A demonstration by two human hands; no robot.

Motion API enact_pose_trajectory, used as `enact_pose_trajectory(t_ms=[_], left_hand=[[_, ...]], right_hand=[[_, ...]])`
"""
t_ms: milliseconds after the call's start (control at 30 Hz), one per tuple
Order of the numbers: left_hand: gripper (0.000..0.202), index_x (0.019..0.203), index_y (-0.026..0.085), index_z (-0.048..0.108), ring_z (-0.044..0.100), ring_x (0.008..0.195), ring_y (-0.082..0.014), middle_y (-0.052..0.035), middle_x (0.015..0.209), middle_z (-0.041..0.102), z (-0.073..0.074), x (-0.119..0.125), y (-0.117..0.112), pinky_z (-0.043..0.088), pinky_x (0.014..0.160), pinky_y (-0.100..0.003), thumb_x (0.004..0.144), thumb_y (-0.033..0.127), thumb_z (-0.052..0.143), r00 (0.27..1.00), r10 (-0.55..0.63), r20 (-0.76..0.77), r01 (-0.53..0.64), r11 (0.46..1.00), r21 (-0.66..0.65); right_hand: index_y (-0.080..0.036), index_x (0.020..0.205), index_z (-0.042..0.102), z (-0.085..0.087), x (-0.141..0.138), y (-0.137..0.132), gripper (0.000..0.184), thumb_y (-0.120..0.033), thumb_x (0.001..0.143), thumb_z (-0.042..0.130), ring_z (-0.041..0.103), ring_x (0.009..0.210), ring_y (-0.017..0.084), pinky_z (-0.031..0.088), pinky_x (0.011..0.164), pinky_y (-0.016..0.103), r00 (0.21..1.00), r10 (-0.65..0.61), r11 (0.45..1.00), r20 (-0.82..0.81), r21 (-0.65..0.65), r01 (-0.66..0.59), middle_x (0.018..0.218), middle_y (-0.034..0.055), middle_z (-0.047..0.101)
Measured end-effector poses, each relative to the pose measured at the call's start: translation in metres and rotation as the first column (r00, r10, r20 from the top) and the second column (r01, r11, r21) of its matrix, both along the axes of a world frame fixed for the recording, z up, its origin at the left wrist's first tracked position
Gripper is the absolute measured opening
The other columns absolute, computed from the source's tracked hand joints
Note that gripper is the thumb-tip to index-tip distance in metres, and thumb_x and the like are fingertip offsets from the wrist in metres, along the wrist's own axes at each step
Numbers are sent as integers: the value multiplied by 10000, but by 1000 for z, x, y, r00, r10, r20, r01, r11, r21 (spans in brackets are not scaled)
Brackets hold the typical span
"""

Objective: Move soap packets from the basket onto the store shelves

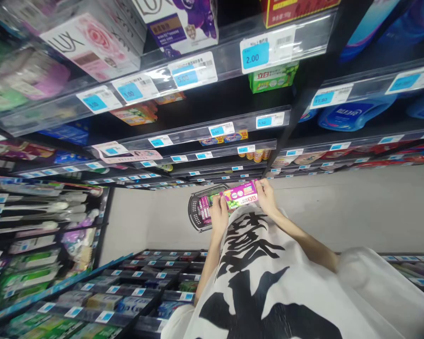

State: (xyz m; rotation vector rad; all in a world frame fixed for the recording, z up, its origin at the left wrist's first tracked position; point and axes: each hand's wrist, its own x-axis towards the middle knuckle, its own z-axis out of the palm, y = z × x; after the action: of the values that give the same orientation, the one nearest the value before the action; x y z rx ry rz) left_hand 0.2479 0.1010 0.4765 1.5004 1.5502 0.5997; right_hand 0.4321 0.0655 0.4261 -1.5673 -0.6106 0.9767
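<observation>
A long pink and green box [240, 194] is held level in front of my white printed shirt. My left hand [219, 214] is closed on the box's left end, and my right hand [267, 195] is closed on its right end. Directly below the box a dark shopping basket [195, 213] rests on the grey floor, with more pink boxes lying inside it.
Store shelves rise on all sides. Boxed soaps [92, 44] and a price tag reading 2.00 [256, 55] sit overhead, blue detergent bottles [353, 115] at the right, and toothbrushes [53, 207] hang on pegs at the left. Lower shelves [141, 287] run beside my left arm.
</observation>
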Motion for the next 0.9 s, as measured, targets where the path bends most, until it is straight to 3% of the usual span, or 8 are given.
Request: enact_pose_trajectory(t_ms=[200,367,467,633,767,833,900], left_hand=[[478,1008,214,517,710,600,-200,-50,814,707,-3,4,-6,434,501,-257,1016,654,330,996,83,13,-83,997,6],[484,1040,206,539,684,616,-193,-60,797,704,-4,1,-7,432,567,-267,1031,630,306,989,128,-76,-120,988,99],[424,1020,205,550,635,612,-188,-42,733,670,-4,-3,-3,431,616,-275,1041,567,331,982,141,-125,-116,975,187],[339,1012,199,557,628,716,-191,-58,808,674,0,-10,7,426,689,-276,1039,491,386,978,153,-144,-113,959,258],[369,983,206,541,610,715,-170,-31,817,651,-2,-19,12,426,651,-250,1021,553,419,990,138,9,-137,967,215],[389,946,210,533,598,700,-157,-15,806,635,-4,-24,14,425,623,-236,1006,583,441,988,113,107,-131,974,186],[380,922,208,543,570,669,-142,1,776,617,-3,-28,15,413,621,-230,1006,568,457,990,90,106,-110,972,205]], right_hand=[[-226,948,508,1,3,2,516,-740,935,457,603,657,187,429,586,291,1000,-11,1000,5,-19,11,729,17,645],[-213,933,526,22,6,0,390,-582,1009,426,593,742,174,431,678,294,956,18,1000,293,16,-24,831,37,650],[-206,920,537,25,4,-2,345,-524,1010,438,607,854,190,454,740,300,935,10,998,355,51,-30,923,64,643],[-196,908,538,19,-1,-2,345,-522,998,466,580,754,168,444,703,293,960,14,996,280,83,-39,832,41,626],[-199,886,556,12,-1,-3,443,-632,965,514,584,732,165,447,624,271,988,96,985,120,130,-111,813,35,625],[-202,893,583,8,0,-3,477,-675,937,548,621,831,182,483,633,262,988,149,974,50,162,-156,925,56,653],[-209,927,606,3,1,-4,474,-680,931,564,644,978,204,532,715,270,980,200,964,5,179,-198,1086,72,669]])
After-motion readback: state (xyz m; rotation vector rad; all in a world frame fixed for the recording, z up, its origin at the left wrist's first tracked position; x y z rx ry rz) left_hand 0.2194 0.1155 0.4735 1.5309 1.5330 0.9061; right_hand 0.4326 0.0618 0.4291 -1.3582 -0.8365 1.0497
